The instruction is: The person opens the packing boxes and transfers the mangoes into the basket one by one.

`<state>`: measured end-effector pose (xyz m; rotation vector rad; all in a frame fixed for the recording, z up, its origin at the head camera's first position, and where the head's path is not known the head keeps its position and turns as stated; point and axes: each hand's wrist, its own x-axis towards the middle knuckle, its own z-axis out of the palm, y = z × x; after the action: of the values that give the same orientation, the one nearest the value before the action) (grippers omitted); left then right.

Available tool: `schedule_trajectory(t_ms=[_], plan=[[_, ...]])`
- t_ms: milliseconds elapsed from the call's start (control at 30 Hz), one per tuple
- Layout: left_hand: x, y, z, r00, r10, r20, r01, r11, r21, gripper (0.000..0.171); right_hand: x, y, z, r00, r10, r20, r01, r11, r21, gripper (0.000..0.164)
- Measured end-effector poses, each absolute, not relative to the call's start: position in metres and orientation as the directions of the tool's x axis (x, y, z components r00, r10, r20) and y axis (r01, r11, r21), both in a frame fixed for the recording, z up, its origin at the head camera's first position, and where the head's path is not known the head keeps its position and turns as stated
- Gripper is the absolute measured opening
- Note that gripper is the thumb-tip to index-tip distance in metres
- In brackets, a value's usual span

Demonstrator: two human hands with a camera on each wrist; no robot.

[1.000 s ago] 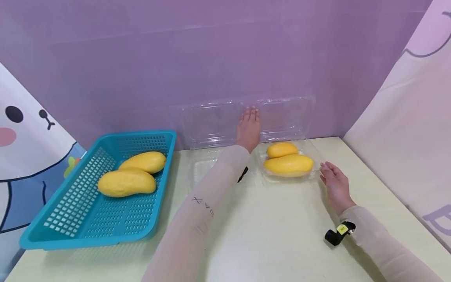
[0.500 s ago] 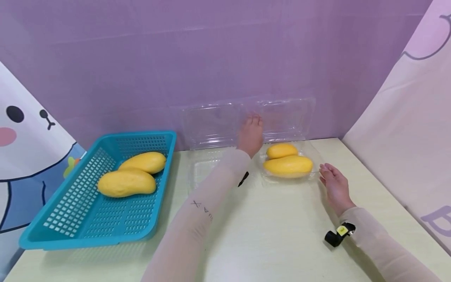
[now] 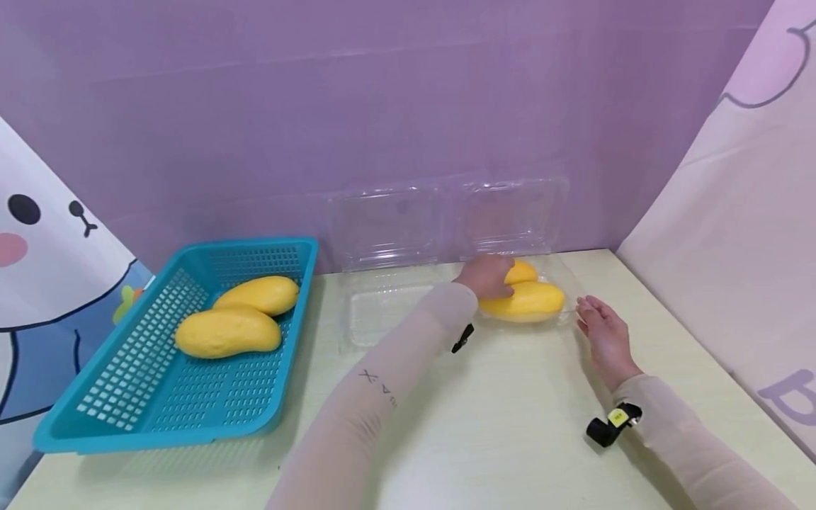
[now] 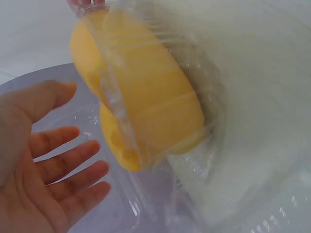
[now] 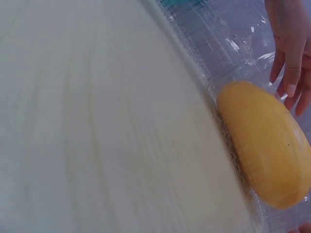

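Note:
Two yellow mangoes (image 3: 524, 303) lie side by side in the right-hand clear plastic clamshell box (image 3: 561, 273). My left hand (image 3: 487, 275) is over the box's left part, beside the mangoes. In the left wrist view, that left hand (image 4: 48, 165) has its fingers spread and apart from the mangoes (image 4: 146, 82). At the box's right edge, my right hand (image 3: 604, 336) pinches the clear rim between thumb and fingers. Only a bit of the right fingers shows in the right wrist view, where a mango (image 5: 262, 145) lies near the left hand (image 5: 294, 53).
A second clear clamshell box (image 3: 376, 308) stands to the left, its lid (image 3: 385, 223) raised against the purple backdrop (image 3: 382, 106). The right box's lid (image 3: 510, 216) also leans there. A blue basket (image 3: 287, 375) at the left holds two mangoes (image 3: 229, 331).
My left hand has come down from between the raised lids and moved right to the mangoes. The right hand stays at the box's edge.

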<state>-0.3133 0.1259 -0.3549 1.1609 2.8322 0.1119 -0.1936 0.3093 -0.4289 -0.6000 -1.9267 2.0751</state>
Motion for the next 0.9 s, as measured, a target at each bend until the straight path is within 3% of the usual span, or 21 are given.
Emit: schedule_trajectory(t_ms=[400,600,900], plan=[[-0.305,0.122,-0.363,-0.654,0.721,-0.230,0.693,0.692,0.201,0.063,-0.193,0.307,-0.430,-0.894,0.438,-0.095,0.073,-0.066,-0.995,0.056],[-0.302,0.121,-0.363,-0.660,0.709,-0.249,0.672,0.705,0.227,0.066,-0.192,0.308,-0.429,-0.894,0.441,-0.078,0.059,-0.058,-0.997,0.056],[-0.301,0.128,-0.362,-0.652,0.718,-0.245,0.685,0.696,0.216,0.056,-0.190,0.312,-0.432,-0.898,0.434,-0.071,0.037,-0.088,-0.995,0.057]])
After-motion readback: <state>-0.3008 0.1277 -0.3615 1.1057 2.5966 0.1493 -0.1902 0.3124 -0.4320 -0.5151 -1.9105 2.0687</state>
